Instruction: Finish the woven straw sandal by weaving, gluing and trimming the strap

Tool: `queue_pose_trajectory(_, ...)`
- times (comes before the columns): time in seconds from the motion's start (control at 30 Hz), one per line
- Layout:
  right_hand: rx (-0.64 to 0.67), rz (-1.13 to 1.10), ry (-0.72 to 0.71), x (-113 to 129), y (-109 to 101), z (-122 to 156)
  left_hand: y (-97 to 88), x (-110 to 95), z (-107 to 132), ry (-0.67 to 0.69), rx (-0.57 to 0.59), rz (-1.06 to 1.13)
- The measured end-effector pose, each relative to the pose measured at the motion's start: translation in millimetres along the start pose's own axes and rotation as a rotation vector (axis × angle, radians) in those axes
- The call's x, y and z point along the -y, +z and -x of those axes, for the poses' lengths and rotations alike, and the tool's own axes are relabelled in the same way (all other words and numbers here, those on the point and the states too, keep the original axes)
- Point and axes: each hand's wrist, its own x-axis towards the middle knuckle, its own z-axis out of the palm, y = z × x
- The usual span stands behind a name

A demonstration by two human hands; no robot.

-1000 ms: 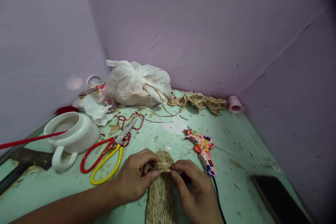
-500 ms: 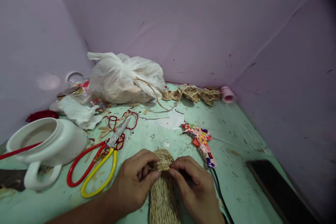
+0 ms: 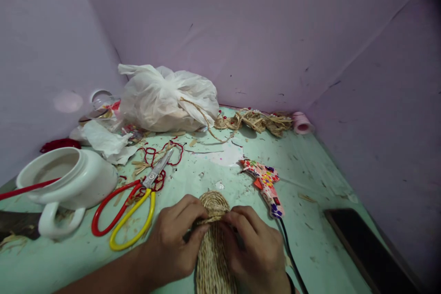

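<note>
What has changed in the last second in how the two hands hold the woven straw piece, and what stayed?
The left hand and right hand have drawn closer together over the woven straw piece, now covering most of the twisted strand they pinch across it; neither let go. The scissors, white pot, glue gun and plastic bag lie as before; only the camera shifted.

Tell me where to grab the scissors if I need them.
Take the scissors by the red and yellow loops. They lie flat and shut, with the loops toward you and the blades pointing away over the red cord. Come in low from the near left with the left hand, which is pinching the mat beside them. The mug crowds the far left.
</note>
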Motion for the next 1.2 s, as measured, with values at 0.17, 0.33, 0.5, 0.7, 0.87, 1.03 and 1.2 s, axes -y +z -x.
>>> queue_pose_trajectory(0.17,-0.062,0.104,-0.050,5.9,2.3,1.0,-0.1,-0.9,-0.9,-0.005,-0.012,0.029)
queue_pose_trajectory(0.33,-0.116,0.185,-0.071,8.7,5.7,2.5,-0.2,-1.0,-1.1,-0.002,-0.013,0.054)
queue_pose_trajectory(0.5,-0.154,0.252,-0.083,7.5,8.3,0.8,0.6,-0.4,0.9,-0.077,0.034,0.013)
queue_pose_trajectory(0.7,-0.165,0.179,-0.162,7.1,5.6,-0.1,2.7,-0.2,1.7,-0.098,0.016,0.063)
queue_pose_trajectory(0.87,-0.180,0.094,-0.111,6.1,9.2,7.8,4.8,-1.0,1.5,-0.129,0.000,0.064)
queue_pose_trajectory(1.03,-0.092,0.003,-0.058,1.6,12.5,19.0,3.6,-3.8,-0.7,-0.124,0.025,0.039)
queue_pose_trajectory(1.2,-0.119,0.029,-0.022,6.3,13.5,14.4,1.6,-5.7,-4.2,-0.108,0.028,0.016)
